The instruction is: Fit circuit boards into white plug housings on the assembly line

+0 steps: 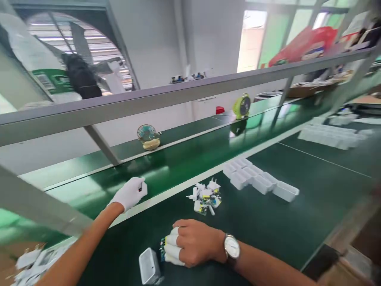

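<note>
My left hand, in a white glove, reaches out over the green conveyor belt and is closed around a small white part with a dark tip. My right hand, with white finger cots and a wristwatch, rests on the dark green table and grips a small green circuit board. A white charger shell lies just left of that hand. A small heap of white plug parts and boards sits a short way beyond my right hand.
Rows of white casings stand on the table to the right, more farther back. Two small fans sit on the far ledge. A grey overhead rail crosses the view. White parts are heaped at lower left.
</note>
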Tool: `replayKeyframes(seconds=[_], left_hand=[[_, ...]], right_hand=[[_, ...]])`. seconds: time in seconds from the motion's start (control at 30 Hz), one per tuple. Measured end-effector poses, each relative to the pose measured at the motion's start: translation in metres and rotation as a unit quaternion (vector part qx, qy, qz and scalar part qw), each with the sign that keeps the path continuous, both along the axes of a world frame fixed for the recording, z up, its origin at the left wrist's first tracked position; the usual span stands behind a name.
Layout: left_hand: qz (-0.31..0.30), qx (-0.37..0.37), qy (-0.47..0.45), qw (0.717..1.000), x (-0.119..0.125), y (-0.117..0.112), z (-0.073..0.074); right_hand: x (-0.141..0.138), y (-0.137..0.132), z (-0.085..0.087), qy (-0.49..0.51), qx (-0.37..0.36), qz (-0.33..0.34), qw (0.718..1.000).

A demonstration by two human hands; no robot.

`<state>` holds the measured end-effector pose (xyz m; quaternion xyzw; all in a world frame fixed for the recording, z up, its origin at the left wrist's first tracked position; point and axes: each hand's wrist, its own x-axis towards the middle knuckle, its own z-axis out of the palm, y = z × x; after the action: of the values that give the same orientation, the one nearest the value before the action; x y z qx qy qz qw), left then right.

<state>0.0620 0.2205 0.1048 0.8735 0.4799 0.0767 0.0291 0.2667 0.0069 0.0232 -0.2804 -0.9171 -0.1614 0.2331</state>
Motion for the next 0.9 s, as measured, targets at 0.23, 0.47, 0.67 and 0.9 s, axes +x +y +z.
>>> replayKeyframes(seconds=[0.23,0.47,0.67,0.9], left_hand=[[0.011,-0.030,0.037,0.999,0.013,0.084,-0.031],[0.046,0.019,0.064,0.997,-0.006,0.076,-0.012],[0.017,0.073,0.054,0.996,-0.059,0.017,0.055],[0.061,-0.075,0.177,0.979,-0.128,-0.048,0.068]], right_hand=[[0.020,0.012,0.004,-0.037,-0.029,-0.091,0.995],[0.031,0.025,-0.010,0.009,0.005,-0.075,0.997],[0.045,0.023,-0.013,0.088,0.055,-0.087,0.991],[0.022,0.012,-0.019,0.101,0.078,-0.011,0.992]])
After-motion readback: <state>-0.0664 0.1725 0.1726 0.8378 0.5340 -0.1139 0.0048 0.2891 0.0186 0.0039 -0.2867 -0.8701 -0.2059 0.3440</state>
